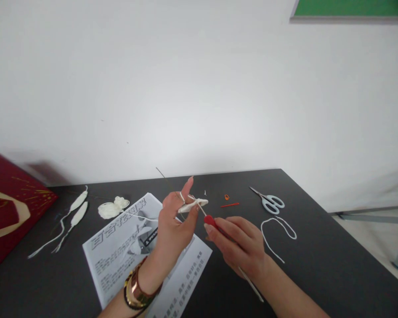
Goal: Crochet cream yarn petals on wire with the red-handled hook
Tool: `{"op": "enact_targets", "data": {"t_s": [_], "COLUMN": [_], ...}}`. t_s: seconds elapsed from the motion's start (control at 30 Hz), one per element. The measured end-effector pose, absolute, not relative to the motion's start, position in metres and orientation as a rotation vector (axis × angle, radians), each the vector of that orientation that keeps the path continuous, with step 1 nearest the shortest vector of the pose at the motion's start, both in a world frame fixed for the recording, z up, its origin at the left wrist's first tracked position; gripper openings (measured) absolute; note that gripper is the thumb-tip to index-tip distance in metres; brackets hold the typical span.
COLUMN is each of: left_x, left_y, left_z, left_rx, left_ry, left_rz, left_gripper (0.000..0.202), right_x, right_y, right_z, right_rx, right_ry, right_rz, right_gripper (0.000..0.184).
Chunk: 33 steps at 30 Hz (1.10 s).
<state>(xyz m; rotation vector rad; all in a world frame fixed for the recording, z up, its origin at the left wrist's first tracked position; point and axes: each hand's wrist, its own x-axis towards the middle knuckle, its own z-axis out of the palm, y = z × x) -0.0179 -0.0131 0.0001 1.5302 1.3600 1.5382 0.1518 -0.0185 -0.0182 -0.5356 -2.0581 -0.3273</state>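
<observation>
Between thumb and fingers my left hand (177,216) pinches a small white crochet piece (194,205), its index finger raised with white yarn looped round it. A thin wire sticks out beyond that hand at the upper left. My right hand (240,245) is closed on a crochet hook (209,219) with a red grip; its metal tip meets the crochet piece. The hook's far end is hidden by the hand, and a pale strand hangs below the palm. From the left hand, yarn runs to a white yarn bundle (110,210) on the table.
A printed sheet (112,247) lies beneath my left arm. Two white crocheted petals (78,213) with tails lie left, near a red bag (6,212). To the right are scissors (271,203), a yarn piece (264,236), an orange stitch marker (227,197) and a red needle (230,205).
</observation>
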Motion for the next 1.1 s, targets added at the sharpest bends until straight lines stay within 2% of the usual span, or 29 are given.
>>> {"op": "enact_targets", "data": {"t_s": [0.2,0.33,0.4,0.63,0.83,1.1], "left_x": [-0.024,-0.029,-0.031,-0.036,-0.039,-0.03], "left_y": [-0.005,-0.001,-0.001,-0.005,-0.005,-0.007], "left_z": [-0.001,0.0,0.003,0.013,0.012,0.006], "left_rx": [1.585,1.545,1.54,1.421,1.443,1.594], "left_ry": [1.26,1.203,1.166,1.018,0.978,0.976], "left_rz": [1.439,1.338,1.254,1.038,0.922,1.186], "left_gripper": [0.026,0.05,0.054,0.043,0.024,0.042], "right_x": [0.154,0.16,0.164,0.173,0.171,0.157], "right_y": [-0.017,-0.017,-0.016,-0.01,-0.001,0.01], "right_z": [-0.008,-0.001,-0.001,-0.004,-0.003,-0.008], "right_rx": [-0.515,-0.582,-0.6,-0.622,-0.653,-0.713], "right_ry": [-1.875,-1.798,-1.745,-1.456,-1.138,-0.594], "right_rz": [0.118,0.312,0.431,0.818,1.207,1.739], "right_gripper": [0.042,0.032,0.027,0.01,0.016,0.016]}}
